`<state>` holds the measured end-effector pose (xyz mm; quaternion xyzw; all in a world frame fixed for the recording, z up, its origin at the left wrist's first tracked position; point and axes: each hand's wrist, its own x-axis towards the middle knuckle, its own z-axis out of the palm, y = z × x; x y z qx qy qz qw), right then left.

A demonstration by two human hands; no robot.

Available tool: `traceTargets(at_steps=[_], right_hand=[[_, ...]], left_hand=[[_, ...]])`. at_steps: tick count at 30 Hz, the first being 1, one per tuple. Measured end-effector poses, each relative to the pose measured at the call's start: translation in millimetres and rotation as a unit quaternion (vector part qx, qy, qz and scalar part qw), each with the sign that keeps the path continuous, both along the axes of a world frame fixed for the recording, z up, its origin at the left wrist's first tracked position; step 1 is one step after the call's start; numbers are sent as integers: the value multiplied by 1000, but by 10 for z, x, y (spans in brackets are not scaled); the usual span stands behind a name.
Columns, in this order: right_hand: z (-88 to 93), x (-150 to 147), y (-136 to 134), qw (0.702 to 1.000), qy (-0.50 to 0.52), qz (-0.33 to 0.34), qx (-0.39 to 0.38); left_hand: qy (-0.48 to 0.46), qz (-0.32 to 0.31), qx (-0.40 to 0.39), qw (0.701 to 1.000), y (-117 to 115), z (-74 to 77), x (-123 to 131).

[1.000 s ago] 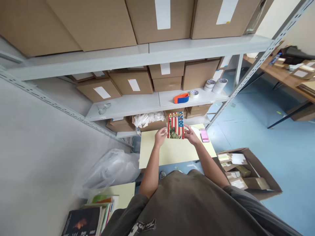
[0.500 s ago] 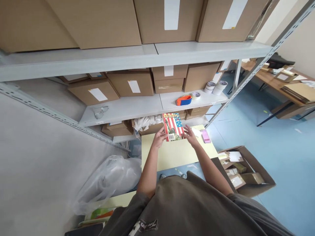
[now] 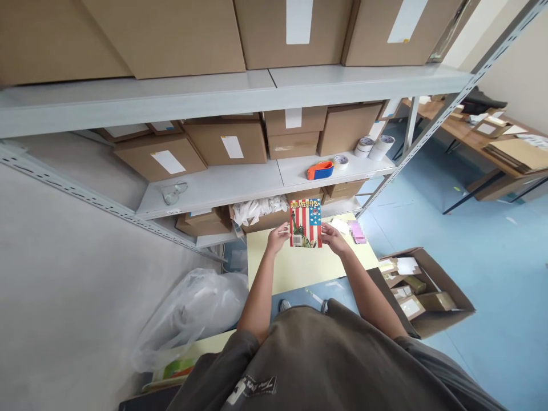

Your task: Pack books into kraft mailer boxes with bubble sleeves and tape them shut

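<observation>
A book (image 3: 305, 223) with a stars-and-stripes cover and a green statue is held upright above a pale yellow table (image 3: 299, 265). My left hand (image 3: 277, 237) grips its left edge. My right hand (image 3: 334, 238) grips its right edge. A barcode sticker shows at the cover's lower left. A pink phone (image 3: 357, 232) lies on the table just right of my right hand, with a white slip beside it.
A grey metal shelf rack (image 3: 240, 94) holds brown cartons, an orange-blue tape dispenser (image 3: 320, 169) and tape rolls (image 3: 373, 147). An open carton of packets (image 3: 422, 291) sits on the blue floor at right. A clear plastic bag (image 3: 192, 311) lies at left. A wooden desk (image 3: 492, 142) stands far right.
The book was tilted with my right hand off it half a second ago; now it stands straight with both hands on its edges. The view has shifted slightly.
</observation>
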<state>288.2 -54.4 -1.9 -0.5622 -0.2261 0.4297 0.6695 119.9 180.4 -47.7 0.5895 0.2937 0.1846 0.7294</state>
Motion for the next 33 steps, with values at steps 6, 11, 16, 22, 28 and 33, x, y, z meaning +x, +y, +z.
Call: traceTargets(at_steps=[6,11,16,22,28,33], right_hand=[[44,-62,21,989,-145,-10,36],[-192,-71,83,983,-170,25,59],[-434,176,-26,986,-113,-94,-80],[-570,165,-17,997,36,32,-59],[-838,-45,227,995,54,33,-83],[-1249,-179,470,991,56,47,-108]], left_hand=[[-82,-96,-1,992,-726,207,425],[-91,-45,-1,995,-903,259,417],[-79,-64,-111,989,-593,147,0],[-29,-22,-119,992,-360,-122,-331],[15,3,-143,990,-138,-544,-580],[68,21,-158,985,30,-971,-714]])
